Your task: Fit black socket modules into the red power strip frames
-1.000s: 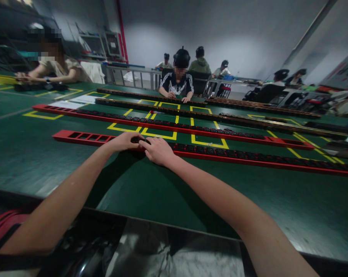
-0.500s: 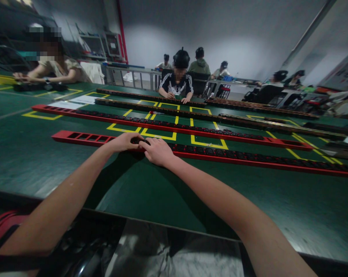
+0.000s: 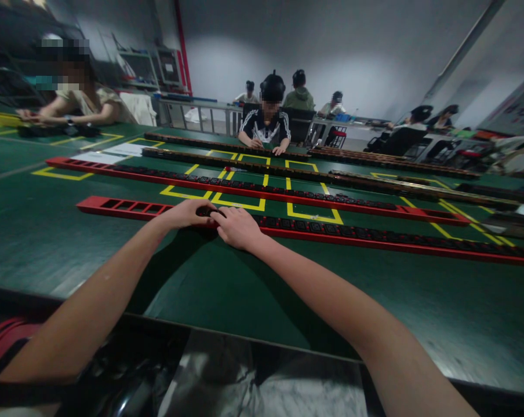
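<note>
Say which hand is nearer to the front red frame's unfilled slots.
Left. The left hand is just right of the unfilled slots; the right hand is farther right along the red frame.

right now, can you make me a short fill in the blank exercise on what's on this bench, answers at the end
1. Of the two red strips, the left hand and right hand are at the one ____ to the wearer's body.
2. The open slots of the near red strip show toward its ____ end in the picture.
3. The outlines of tape are ____ in colour.
4. The tabletop under them is ____.

Missing words: nearer; left; yellow; green
</note>
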A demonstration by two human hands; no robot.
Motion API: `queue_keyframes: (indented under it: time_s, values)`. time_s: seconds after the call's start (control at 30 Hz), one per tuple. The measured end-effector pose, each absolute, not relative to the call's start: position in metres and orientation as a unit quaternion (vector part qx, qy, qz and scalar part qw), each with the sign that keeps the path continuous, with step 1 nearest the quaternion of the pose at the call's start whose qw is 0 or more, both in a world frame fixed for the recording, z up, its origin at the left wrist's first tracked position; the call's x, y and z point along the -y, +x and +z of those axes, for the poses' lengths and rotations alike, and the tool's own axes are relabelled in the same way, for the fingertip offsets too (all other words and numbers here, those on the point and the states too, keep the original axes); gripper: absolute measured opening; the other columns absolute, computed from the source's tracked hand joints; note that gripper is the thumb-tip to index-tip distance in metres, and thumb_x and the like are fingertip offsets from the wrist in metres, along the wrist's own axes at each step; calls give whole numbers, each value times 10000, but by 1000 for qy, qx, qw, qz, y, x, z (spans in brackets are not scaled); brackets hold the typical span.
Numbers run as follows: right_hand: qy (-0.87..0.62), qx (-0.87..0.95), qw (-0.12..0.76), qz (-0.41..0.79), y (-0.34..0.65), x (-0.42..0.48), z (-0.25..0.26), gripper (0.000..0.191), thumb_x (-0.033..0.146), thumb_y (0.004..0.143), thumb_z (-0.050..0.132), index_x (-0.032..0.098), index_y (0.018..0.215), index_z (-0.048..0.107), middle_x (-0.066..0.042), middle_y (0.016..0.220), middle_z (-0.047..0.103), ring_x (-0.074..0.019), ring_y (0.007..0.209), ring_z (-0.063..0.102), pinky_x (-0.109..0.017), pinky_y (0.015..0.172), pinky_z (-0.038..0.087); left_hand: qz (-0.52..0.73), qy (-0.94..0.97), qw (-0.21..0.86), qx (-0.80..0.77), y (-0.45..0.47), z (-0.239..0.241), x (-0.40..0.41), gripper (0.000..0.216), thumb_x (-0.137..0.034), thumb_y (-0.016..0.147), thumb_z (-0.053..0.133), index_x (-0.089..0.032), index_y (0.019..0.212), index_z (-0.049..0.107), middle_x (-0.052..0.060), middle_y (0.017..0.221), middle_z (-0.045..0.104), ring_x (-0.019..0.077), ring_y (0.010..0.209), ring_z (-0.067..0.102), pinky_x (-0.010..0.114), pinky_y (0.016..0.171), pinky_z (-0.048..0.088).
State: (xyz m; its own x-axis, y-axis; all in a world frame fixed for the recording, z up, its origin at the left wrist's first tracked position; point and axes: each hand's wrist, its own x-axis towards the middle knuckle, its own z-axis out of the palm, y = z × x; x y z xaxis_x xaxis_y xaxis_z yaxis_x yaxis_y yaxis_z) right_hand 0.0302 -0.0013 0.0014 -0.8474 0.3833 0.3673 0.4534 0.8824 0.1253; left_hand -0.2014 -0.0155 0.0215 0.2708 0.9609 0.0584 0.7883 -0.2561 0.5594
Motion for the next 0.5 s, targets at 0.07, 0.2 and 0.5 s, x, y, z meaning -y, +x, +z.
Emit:
queue_keyframes:
  time_s: [0.07,0.2,0.5]
  values:
    - [-218,956,168,-105,30,2,2,419,289,1048,516,154,1443,559,-162,1384,638,-312,1201,624,-482,1018,508,177,774,212,-569,-212,24,15,666,-634,726,727,-195,1226,718,90,1178,766,286,1062,695,382,958,522]
    - [-219,955,167,-109,31,3,3,437,308,1068,487,157,1474,534,-170,1395,633,-307,1215,625,-488,1035,504,143,761,189,-604,-241,28,17,711,-684,688,733,-217,1223,760,109,1241,762,329,1159,680,408,1027,502]
    - [-161,957,179,-159,24,8,0,498,213,1046,475,112,1533,456,-223,1579,496,-351,1420,498,-555,1157,417,158,756,195,-605,-248,30,19,694,-679,681,740,-257,1230,785,87,1281,767,340,1190,686,424,1077,489]
